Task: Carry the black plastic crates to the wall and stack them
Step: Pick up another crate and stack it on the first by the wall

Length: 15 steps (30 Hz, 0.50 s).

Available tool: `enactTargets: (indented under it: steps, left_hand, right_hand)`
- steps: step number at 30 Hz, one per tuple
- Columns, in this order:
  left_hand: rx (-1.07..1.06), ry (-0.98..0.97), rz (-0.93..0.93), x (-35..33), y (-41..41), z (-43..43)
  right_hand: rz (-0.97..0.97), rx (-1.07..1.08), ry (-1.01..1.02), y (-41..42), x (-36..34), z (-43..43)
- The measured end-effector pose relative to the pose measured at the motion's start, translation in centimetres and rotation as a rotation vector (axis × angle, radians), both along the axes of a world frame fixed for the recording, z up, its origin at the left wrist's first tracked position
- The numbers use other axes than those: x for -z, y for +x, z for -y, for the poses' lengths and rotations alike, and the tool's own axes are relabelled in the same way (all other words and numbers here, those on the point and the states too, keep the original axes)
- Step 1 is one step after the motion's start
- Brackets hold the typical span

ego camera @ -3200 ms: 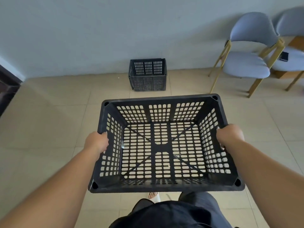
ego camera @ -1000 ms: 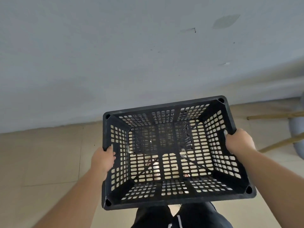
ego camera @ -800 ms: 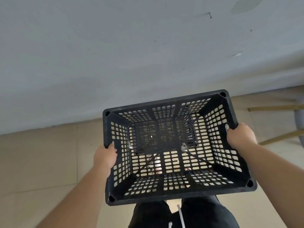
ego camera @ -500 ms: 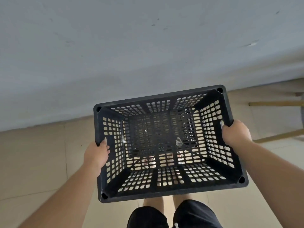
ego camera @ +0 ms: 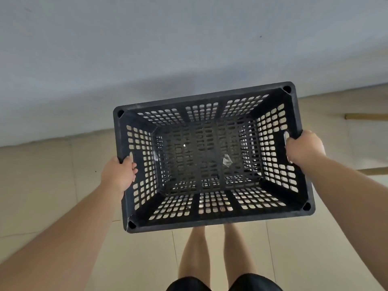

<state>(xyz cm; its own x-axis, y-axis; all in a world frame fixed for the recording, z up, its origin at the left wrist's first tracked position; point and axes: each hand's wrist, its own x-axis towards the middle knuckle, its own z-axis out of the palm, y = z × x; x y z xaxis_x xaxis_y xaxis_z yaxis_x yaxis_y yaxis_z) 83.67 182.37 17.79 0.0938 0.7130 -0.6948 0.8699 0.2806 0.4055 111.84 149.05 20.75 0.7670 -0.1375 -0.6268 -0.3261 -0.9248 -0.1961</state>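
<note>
The person holds a black plastic crate with holes in its sides (ego camera: 210, 164) up in the air, open side up. The left hand (ego camera: 118, 175) and the right hand (ego camera: 304, 150) each grip a side handle, with the fingers (ego camera: 131, 166) curled tight round it. The crate is right by the pale grey wall (ego camera: 147, 49), so the carrying looks nearly done. The dark mesh seen through its bottom may be a second crate below, but that is hard to tell. Setting it down and letting go is still to do. The crate's far edge is close to the wall. The tan tiled floor (ego camera: 42, 185) has room on the left. Thin wooden sticks (ego camera: 365, 117), maybe chair legs, poke in on the right.
</note>
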Motion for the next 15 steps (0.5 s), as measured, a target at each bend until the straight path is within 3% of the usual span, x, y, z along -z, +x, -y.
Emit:
enactTargets:
  steps: [15]
  left_hand:
    - [0.051, 0.053, -0.062, 1.2, 0.9, 0.7]
  right_hand:
    - [-0.035, 0.011, 0.013, 0.9, 2.5, -0.5]
